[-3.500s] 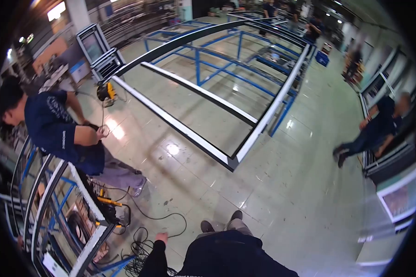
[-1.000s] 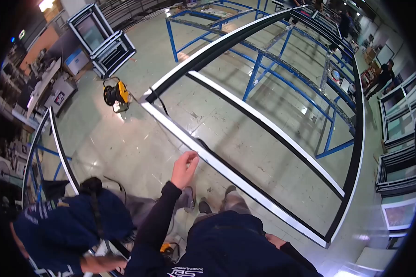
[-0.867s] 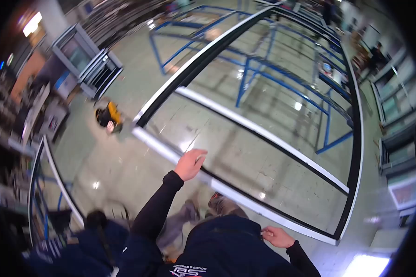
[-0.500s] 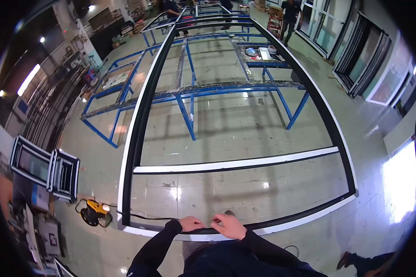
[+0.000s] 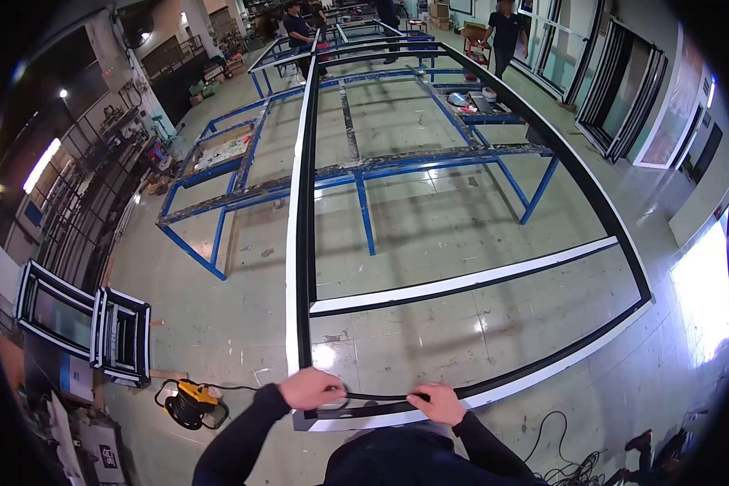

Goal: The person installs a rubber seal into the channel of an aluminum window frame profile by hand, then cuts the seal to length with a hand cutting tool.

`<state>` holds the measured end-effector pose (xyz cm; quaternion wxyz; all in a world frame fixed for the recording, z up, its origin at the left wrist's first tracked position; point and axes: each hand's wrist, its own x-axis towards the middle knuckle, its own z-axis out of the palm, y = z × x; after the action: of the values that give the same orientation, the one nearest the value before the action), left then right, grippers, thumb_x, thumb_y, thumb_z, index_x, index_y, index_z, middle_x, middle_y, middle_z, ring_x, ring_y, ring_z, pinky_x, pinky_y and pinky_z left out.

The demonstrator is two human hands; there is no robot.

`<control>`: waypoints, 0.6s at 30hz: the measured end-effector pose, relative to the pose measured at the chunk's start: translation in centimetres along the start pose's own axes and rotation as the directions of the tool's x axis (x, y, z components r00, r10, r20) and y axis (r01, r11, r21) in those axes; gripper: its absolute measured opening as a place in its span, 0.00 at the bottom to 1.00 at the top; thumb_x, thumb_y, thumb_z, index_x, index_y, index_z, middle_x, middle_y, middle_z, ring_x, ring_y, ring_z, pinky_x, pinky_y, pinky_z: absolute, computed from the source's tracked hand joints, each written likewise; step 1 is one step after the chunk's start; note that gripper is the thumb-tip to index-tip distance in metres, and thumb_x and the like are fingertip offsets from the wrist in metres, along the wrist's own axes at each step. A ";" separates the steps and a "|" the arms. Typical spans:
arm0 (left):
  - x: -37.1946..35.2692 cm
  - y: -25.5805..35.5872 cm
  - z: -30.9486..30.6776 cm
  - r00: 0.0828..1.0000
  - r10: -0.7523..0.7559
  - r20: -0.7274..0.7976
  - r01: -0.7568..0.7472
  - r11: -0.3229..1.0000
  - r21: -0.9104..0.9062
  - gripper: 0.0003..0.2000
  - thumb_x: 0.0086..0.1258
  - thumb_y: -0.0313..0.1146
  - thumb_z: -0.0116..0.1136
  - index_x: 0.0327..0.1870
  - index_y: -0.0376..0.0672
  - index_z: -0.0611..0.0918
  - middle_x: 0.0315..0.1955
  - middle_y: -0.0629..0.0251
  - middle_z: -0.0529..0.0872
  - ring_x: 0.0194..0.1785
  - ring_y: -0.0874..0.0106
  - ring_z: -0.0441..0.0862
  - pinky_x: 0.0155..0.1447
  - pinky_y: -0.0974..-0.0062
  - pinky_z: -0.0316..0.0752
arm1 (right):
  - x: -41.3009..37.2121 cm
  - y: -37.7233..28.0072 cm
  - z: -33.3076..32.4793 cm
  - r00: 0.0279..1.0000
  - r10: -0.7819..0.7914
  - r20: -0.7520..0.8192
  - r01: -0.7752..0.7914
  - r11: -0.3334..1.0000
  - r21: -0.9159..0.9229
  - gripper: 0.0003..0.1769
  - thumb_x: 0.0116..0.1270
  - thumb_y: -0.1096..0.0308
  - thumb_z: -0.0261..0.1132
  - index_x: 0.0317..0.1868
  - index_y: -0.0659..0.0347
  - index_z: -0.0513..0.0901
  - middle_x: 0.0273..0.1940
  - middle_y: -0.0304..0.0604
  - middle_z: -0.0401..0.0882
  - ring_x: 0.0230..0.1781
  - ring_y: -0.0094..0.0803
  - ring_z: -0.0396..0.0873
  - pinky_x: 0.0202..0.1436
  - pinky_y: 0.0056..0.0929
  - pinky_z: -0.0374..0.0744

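A large window frame (image 5: 296,243), white outside with black inner edges, stretches away from my body. A thin black rubber strip (image 5: 378,397) spans between my hands just above the frame's near rail. My left hand (image 5: 312,389) is closed in a pinch on the strip at the near left corner. Over the middle of the near rail, my right hand (image 5: 437,403) pinches the strip with thumb and fingers. A small loop of the strip hangs beneath my left fingers. A white crossbar (image 5: 462,275) runs across the frame beyond my hands.
Blue metal trestles (image 5: 367,211) support the frame. On the floor at left are a yellow-black cable reel (image 5: 190,403) and smaller black frames (image 5: 121,336). Loose cable (image 5: 571,468) lies at lower right. A person (image 5: 506,36) stands at far right; others are at the back.
My view has shifted left along the near rail, so the frame appears farther right. My hands have moved apart, and the black strip now shows stretched between them near the left corner.
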<state>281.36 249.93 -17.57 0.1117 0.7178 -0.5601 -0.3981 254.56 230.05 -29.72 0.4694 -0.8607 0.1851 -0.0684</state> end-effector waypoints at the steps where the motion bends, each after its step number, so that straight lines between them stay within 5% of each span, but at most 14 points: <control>1: -1.8 -0.7 -1.5 1.000 -0.009 0.012 0.008 1.000 0.021 0.15 0.72 0.45 0.55 0.44 0.45 0.86 0.34 0.55 0.87 0.39 0.54 0.84 0.44 0.62 0.78 | 0.3 -0.8 1.0 0.999 -0.040 0.017 0.040 0.999 -0.032 0.15 0.66 0.53 0.66 0.41 0.55 0.87 0.38 0.42 0.86 0.41 0.42 0.83 0.51 0.37 0.76; 3: -4.9 -2.2 -4.0 0.996 -0.088 0.016 0.085 0.987 0.137 0.15 0.71 0.45 0.56 0.43 0.44 0.87 0.33 0.56 0.88 0.38 0.55 0.84 0.43 0.63 0.78 | 0.5 -1.8 2.4 0.997 -0.068 0.029 0.070 0.995 -0.072 0.14 0.66 0.53 0.65 0.40 0.54 0.87 0.37 0.40 0.86 0.41 0.40 0.83 0.54 0.36 0.74; 5: -6.7 -4.6 -4.6 0.995 -0.094 0.034 0.094 0.995 0.027 0.15 0.72 0.45 0.55 0.40 0.44 0.87 0.28 0.57 0.87 0.34 0.55 0.84 0.40 0.61 0.77 | 0.6 -2.4 3.3 0.999 -0.053 0.015 0.054 0.994 -0.094 0.14 0.66 0.53 0.64 0.40 0.53 0.87 0.36 0.39 0.86 0.42 0.38 0.83 0.56 0.36 0.72; 15: -4.4 -9.6 4.9 0.904 -0.077 0.421 0.095 0.995 -0.022 0.29 0.71 0.63 0.51 0.49 0.43 0.85 0.40 0.57 0.88 0.43 0.59 0.85 0.49 0.65 0.77 | 0.7 -4.0 7.1 0.961 0.038 0.275 0.029 0.972 -0.235 0.19 0.67 0.46 0.61 0.42 0.49 0.88 0.39 0.42 0.85 0.45 0.42 0.82 0.55 0.42 0.74; 18: -4.0 -10.4 6.1 0.924 -0.057 0.379 0.049 0.998 0.032 0.27 0.72 0.60 0.50 0.46 0.42 0.85 0.39 0.54 0.88 0.44 0.55 0.84 0.50 0.63 0.77 | 1.3 -4.1 7.8 0.945 0.072 0.320 0.011 0.968 -0.252 0.18 0.67 0.47 0.61 0.43 0.49 0.88 0.39 0.43 0.84 0.46 0.44 0.82 0.55 0.43 0.75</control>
<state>284.30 258.83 -26.14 -0.0174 0.6434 -0.5557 -0.5262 259.09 237.63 -30.63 0.3821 -0.9094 0.1253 0.1065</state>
